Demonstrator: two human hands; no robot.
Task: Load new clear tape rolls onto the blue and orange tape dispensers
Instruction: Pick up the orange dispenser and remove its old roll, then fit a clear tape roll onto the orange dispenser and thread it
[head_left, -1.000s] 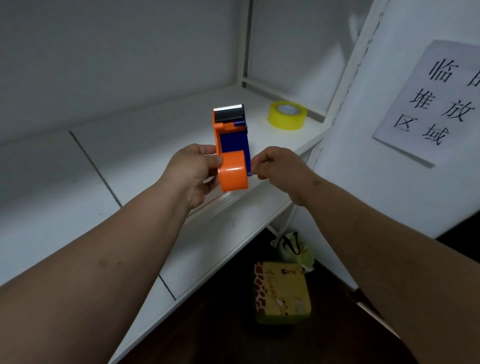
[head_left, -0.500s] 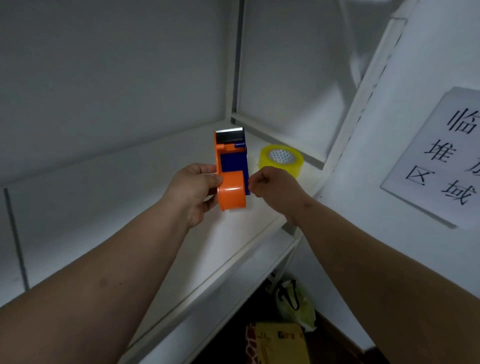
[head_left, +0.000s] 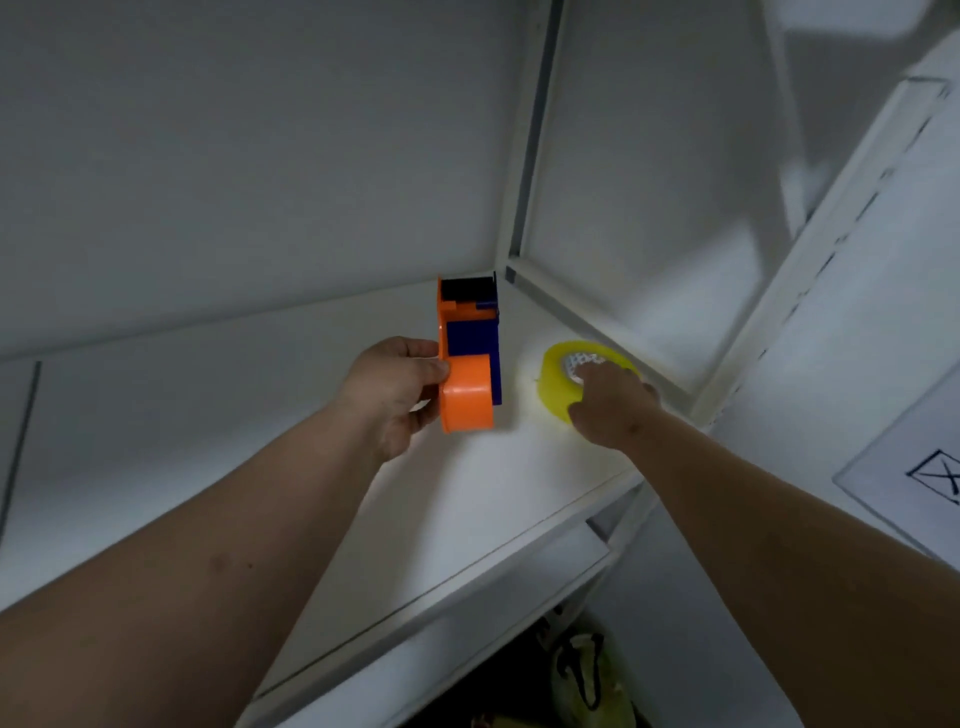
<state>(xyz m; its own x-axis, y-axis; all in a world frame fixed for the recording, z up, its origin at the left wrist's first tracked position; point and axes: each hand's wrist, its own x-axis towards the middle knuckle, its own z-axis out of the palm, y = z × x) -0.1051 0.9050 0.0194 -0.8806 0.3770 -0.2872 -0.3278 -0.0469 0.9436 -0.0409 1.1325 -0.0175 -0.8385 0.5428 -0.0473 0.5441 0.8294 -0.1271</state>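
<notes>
My left hand (head_left: 397, 392) holds the blue and orange tape dispenser (head_left: 467, 353) above the white shelf, its orange drum toward me and its black blade end pointing away. A yellowish clear tape roll (head_left: 558, 384) lies flat on the shelf near the back right corner, just right of the dispenser. My right hand (head_left: 610, 408) rests on top of the roll with fingers over its core and near side, covering much of it. The roll still sits on the shelf.
The white shelf (head_left: 467, 499) has a back wall and a metal upright post (head_left: 530, 135) at the corner. A white panel with a paper sign (head_left: 924, 467) stands at right. A bag (head_left: 587, 680) lies on the dark floor below the shelf edge.
My right hand left the dispenser and reached right onto the tape roll. The left hand kept the dispenser and carried it further over the shelf. The view tilted upward.
</notes>
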